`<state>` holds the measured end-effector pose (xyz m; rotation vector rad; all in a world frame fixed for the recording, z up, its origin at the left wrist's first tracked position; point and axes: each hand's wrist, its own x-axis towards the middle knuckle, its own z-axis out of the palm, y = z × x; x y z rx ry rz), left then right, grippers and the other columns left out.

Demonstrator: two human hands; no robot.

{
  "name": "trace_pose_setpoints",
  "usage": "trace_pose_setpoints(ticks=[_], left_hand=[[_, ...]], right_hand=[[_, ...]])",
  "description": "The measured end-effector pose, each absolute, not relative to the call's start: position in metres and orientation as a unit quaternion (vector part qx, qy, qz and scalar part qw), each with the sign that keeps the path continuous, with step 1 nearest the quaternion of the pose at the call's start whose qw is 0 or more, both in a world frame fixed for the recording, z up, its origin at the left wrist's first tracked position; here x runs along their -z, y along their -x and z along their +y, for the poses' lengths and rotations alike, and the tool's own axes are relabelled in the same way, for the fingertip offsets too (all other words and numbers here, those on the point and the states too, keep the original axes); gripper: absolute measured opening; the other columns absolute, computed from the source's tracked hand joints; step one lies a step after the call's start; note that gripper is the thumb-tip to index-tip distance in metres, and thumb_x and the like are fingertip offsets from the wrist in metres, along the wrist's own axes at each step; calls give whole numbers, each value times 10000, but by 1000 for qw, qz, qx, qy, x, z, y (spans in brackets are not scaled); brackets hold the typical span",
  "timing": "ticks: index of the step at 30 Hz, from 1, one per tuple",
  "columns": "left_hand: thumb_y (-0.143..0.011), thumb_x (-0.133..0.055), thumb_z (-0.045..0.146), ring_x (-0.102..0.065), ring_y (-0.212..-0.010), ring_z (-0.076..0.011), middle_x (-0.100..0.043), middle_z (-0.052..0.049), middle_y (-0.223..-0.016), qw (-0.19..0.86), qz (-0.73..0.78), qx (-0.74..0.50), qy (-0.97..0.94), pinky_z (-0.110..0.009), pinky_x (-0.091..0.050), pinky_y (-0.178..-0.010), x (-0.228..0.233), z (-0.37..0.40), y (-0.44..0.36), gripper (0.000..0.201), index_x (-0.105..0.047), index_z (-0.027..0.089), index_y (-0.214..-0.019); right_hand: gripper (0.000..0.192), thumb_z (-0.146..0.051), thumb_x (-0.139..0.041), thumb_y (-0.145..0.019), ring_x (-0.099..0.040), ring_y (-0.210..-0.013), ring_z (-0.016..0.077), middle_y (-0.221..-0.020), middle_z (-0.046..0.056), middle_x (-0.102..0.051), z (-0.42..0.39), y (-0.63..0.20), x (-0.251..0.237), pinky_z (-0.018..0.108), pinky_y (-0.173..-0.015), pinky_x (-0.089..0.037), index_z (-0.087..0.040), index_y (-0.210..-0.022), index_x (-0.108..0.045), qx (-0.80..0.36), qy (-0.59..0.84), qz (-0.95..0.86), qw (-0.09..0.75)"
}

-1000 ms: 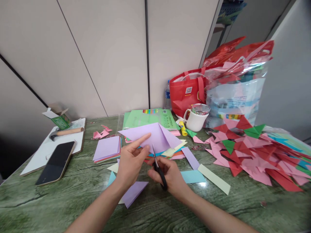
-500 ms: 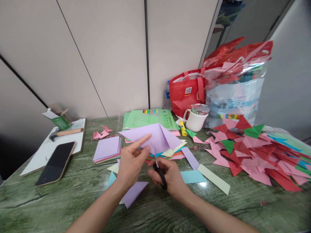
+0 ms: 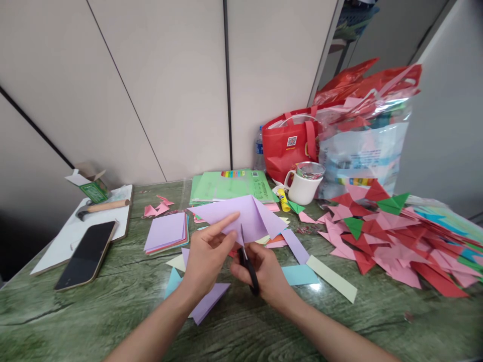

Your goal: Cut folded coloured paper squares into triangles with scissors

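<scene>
A creased sheet of purple paper (image 3: 241, 213) is pinched by my left hand (image 3: 206, 254), thumb below and index finger stretched along its face. My right hand (image 3: 264, 271) is closed around the black handles of the scissors (image 3: 247, 264). Their blades point away from me and meet the near edge of the sheet, close to my left thumb. Under my left wrist lies a folded purple paper piece (image 3: 211, 301). Cut strips lie right of my right hand: a purple strip (image 3: 295, 246), a blue strip (image 3: 301, 275) and a pale green strip (image 3: 332, 278).
A stack of square papers (image 3: 166, 234), a phone (image 3: 86, 255) and a hammer (image 3: 105, 206) are on the left. Behind the sheet lies a green paper pack (image 3: 230, 186). A white mug (image 3: 305, 187), a glue stick (image 3: 283, 200) and heaped folded paper triangles (image 3: 396, 236) occupy the right.
The purple sheet has shifted slightly right and toward me, my left hand moving with it. The scissor blades now reach the sheet's near edge a little farther right.
</scene>
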<state>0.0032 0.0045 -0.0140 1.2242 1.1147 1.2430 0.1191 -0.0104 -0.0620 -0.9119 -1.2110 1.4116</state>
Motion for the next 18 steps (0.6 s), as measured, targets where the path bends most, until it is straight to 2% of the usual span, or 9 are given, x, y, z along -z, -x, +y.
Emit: trace_pose_setpoints(ticks=[10, 18], left_hand=[[-690, -663, 193, -554, -527, -88, -636, 20, -588, 519, 464, -519, -496, -198, -463, -530, 13, 4, -3, 370, -678, 200, -1060], [-699, -653, 188, -560, -527, -74, -626, 35, -592, 518, 466, -512, -503, -179, -462, -530, 15, 4, -2, 379, -668, 215, -1077]], right_hand=[[351, -362, -761, -547, -404, -508, 102, -550, -55, -457, -11, -119, 62, 220, -492, -377, -195, -606, -458, -569, 392, -509, 514], [293, -298, -744, -551, -378, -483, 84, -523, -69, -440, -10, -118, 64, 206, -474, -341, -187, -609, -479, -587, 386, -488, 518]])
